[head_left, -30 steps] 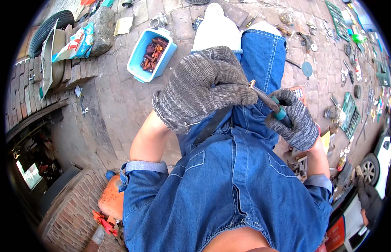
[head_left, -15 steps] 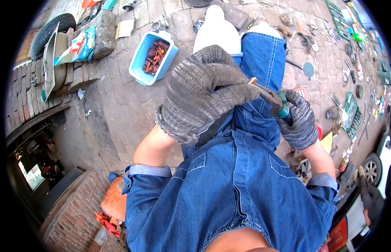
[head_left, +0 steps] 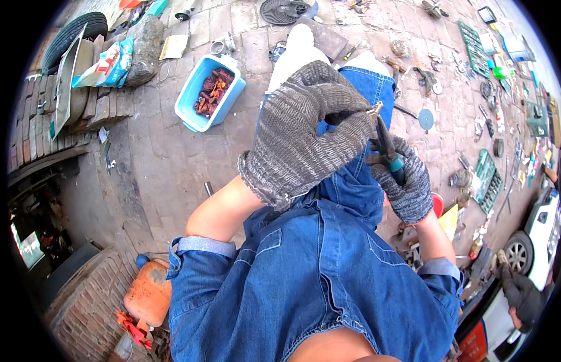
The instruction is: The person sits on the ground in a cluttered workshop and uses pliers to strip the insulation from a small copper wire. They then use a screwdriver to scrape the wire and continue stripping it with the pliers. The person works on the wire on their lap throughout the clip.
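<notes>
My left hand (head_left: 310, 133), in a grey knitted glove, pinches a small pale brass-coloured piece (head_left: 375, 110) between thumb and fingers, over my denim-covered leg. My right hand (head_left: 407, 190), gloved the same, grips a pair of pliers (head_left: 393, 161) with dark jaws and teal-and-black handles. The jaws point up and reach the small piece at my left fingertips; whether they grip it is too small to tell. A light blue plastic tub (head_left: 190, 105) holding reddish-brown tangled parts stands on the paving, left of my legs.
Tool cases (head_left: 487, 181) and loose tools lie to the right. A person (head_left: 521, 298) in dark clothing lies beside a white car (head_left: 542, 235) at the lower right. At left are a tyre (head_left: 69, 39), a bag (head_left: 105, 66) and brickwork; an orange tank (head_left: 146, 292) is at lower left.
My left hand has shifted right with the small piece. The pliers in my right hand have swung more upright. The surroundings have shifted slightly in view.
</notes>
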Tool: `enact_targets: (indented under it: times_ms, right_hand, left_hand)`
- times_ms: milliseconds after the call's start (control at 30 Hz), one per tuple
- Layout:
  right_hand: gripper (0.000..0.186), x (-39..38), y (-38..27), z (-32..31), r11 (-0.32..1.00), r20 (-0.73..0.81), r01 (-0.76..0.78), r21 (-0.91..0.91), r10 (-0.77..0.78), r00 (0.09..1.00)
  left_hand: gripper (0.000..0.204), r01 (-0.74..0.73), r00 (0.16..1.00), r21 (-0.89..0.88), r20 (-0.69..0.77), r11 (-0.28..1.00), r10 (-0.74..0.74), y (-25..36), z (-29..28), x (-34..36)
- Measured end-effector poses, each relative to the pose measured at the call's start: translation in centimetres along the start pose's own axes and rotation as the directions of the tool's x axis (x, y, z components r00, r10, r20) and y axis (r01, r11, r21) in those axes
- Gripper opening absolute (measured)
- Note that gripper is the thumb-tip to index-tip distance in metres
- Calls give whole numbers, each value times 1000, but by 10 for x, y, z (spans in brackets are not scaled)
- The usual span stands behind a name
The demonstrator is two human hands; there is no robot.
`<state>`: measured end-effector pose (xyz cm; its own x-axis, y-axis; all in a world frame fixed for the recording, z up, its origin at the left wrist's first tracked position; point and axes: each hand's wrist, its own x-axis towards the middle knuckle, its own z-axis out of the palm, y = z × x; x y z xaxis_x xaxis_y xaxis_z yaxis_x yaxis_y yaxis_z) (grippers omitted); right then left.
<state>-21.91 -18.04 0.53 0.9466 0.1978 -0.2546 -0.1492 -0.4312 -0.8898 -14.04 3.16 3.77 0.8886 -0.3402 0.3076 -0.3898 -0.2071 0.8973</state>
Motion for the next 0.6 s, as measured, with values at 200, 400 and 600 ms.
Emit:
enact_targets:
  times_ms: [200, 400, 600]
  right_hand:
    - [21, -2, -5, 1, 969, 45, -109, 222, 102, 994]
    - [22, 0, 0, 2, 991, 24, -70, 112, 68, 997]
    - [23, 3, -2, -1, 959, -16, 86, -269, -94, 995]
  left_hand:
    - [19, 10, 1000, 44, -29, 999, -9, 3, -1, 0]
    - [16, -36, 997, 164, -59, 986, 46, 1, 0, -1]
    - [18, 51, 998, 59, 28, 997, -53, -1, -5, 2]
